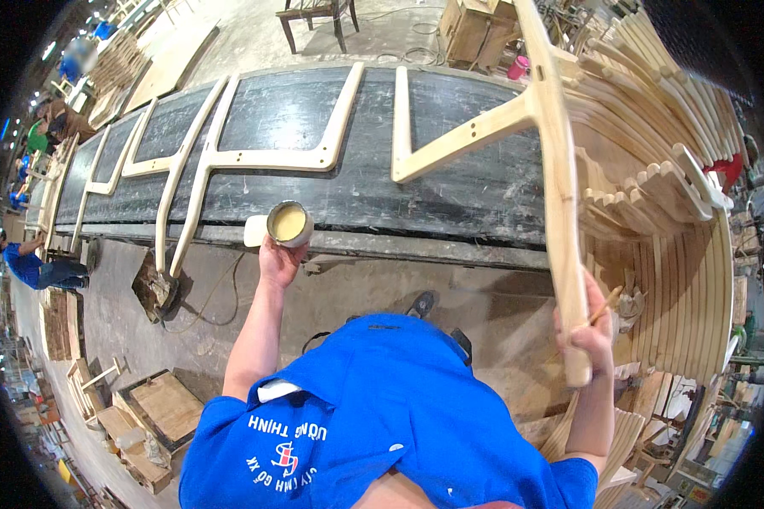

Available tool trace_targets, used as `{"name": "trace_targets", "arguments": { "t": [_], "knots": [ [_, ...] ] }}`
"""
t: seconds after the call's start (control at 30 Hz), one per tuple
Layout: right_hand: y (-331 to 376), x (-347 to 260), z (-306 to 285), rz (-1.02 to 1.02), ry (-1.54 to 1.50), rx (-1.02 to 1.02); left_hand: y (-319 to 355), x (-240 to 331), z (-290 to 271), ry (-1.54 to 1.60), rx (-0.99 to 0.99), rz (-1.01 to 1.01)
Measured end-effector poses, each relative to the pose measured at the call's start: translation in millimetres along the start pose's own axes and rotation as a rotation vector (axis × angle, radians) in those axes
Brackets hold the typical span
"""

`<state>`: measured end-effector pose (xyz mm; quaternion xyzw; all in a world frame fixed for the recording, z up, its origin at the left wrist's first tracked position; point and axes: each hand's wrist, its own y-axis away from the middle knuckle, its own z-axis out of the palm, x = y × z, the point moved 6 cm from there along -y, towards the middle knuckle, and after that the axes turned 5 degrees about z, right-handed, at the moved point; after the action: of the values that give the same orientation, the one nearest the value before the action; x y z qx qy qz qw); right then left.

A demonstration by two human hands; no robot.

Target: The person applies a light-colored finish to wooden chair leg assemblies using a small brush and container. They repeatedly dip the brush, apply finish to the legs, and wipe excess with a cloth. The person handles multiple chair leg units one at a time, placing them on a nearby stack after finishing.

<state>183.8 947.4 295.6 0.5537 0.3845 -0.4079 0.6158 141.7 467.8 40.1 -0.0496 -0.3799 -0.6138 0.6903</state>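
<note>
Showing pale grain and small dark holes, the wooden frame (pixel 558 170) reaches over the right end of the tabletop (pixel 458 208), its long leg jutting toward me. My right fingers (pixel 592 333) grasp that leg's near end and a thin stick (pixel 608 304); my left fingers (pixel 282 260), forearm stretched forward, hold a cup (pixel 289 224) of yellowish paste. Similar frames (pixel 272 159) line the scuffed dark tabletop; curved wooden parts (pixel 679 297) are stacked rightward.

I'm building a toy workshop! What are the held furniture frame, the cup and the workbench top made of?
Furniture frame: wood, apparently bare and smooth; it's pale with faint grain.
Cup: maybe plastic or metal; its greyish wall doesn't settle it.
Workbench top: perhaps coated board; it's black, faintly shiny and scuffed.
</note>
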Motion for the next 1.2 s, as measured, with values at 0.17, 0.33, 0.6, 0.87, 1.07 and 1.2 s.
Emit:
{"name": "trace_targets", "arguments": {
  "t": [0.17, 0.33, 0.6, 0.87, 1.07, 1.2],
  "knots": [
    [-39, 5, -44, 0.101, -0.099, -0.136, 2, -15, 3, 0.059, -0.058, -0.005],
    [-91, 94, -137, 0.3, 0.267, -0.157, 9, -40, -3, -0.012, 0.139, -0.054],
    [-166, 7, -165, -0.068, 1.143, 0.186, 1, -55, 26, -0.035, 0.031, 0.012],
    [-242, -11, 1, -0.326, 0.455, -0.29, -36, -99, 84, -0.276, 0.104, -0.033],
    [-257, 24, 151, -0.611, 0.416, -0.507, -53, -97, 107, -0.303, 0.09, 0.004],
    [-286, 48, 186, -0.658, 0.582, -0.465, -64, -89, 110, -0.299, 0.084, -0.034]
  ]
}}
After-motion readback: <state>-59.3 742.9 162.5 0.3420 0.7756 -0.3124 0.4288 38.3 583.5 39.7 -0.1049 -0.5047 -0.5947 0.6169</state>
